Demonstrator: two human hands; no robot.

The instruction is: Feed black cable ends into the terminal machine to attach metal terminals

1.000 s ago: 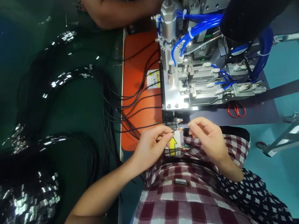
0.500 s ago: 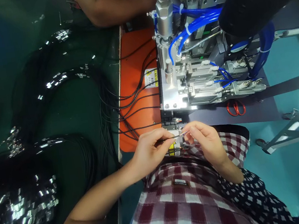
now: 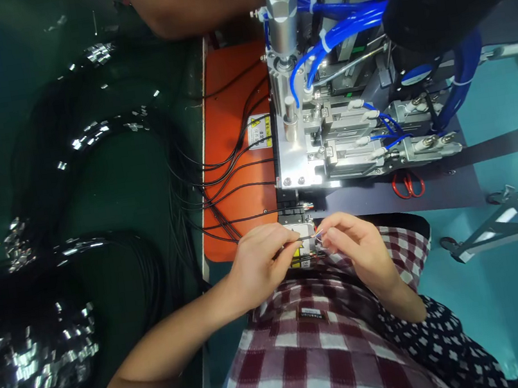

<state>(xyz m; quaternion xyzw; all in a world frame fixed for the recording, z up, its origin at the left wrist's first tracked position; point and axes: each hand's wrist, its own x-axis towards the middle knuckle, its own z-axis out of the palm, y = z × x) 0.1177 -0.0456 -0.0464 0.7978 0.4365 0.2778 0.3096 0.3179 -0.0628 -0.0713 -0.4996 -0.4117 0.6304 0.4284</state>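
Note:
A thin black cable [image 3: 305, 237] is pinched between the thumb and fingers of my left hand [image 3: 264, 261]. Fine coloured wires [image 3: 318, 233] come out of its end, and the closed fingertips of my right hand [image 3: 357, 244] hold them. Both hands are just in front of my checked apron [image 3: 293, 357]. Below the cable is a small metal block with a yellow label [image 3: 302, 254]. More cable ends with bare wires [image 3: 308, 206] stick out of a black holder [image 3: 291, 212] just beyond my fingers.
A metal machine [image 3: 301, 149] with blue air tubes [image 3: 350, 21] stands ahead. Red-handled scissors [image 3: 408, 184] lie on the dark plate. Black cables cross an orange board [image 3: 228, 121]; shiny-ended cable bundles [image 3: 26, 365] fill the left. Another person's arm [image 3: 206, 4] reaches in at the top.
My right fingers have shifted slightly on the wires, and the wires now show more spread at the cable's end. My left hand keeps its pinch. The view has moved a little.

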